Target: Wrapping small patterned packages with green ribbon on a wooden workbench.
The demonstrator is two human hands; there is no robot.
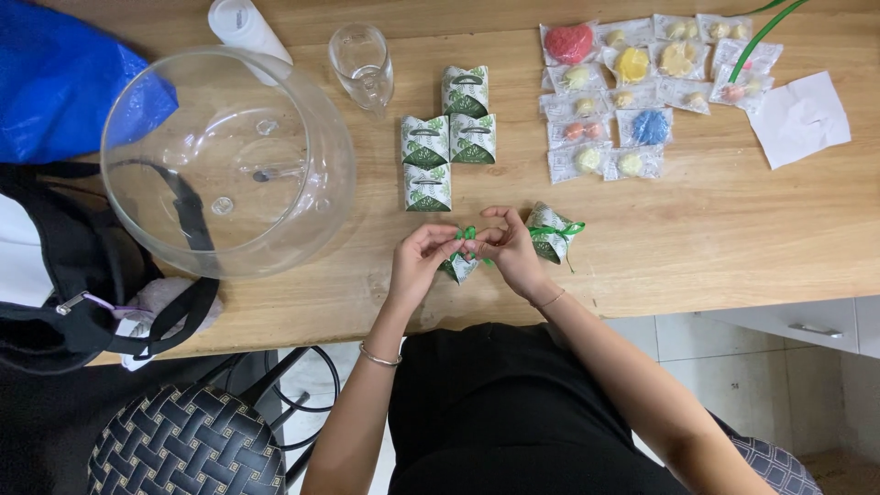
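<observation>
Head view: I'm working over the desk [697,229], near the glass bowl [229,151]. Both hands, left hand [423,261] and right hand [511,252], are pinching the green ribbon [468,235] on the small gift box [461,266]; keeping the loops even would be wise.

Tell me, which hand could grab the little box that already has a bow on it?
Probably the right hand: the tied box sits just beside it. The left hand is on the far side of the small box both hands pinch by its green ribbon.
</observation>
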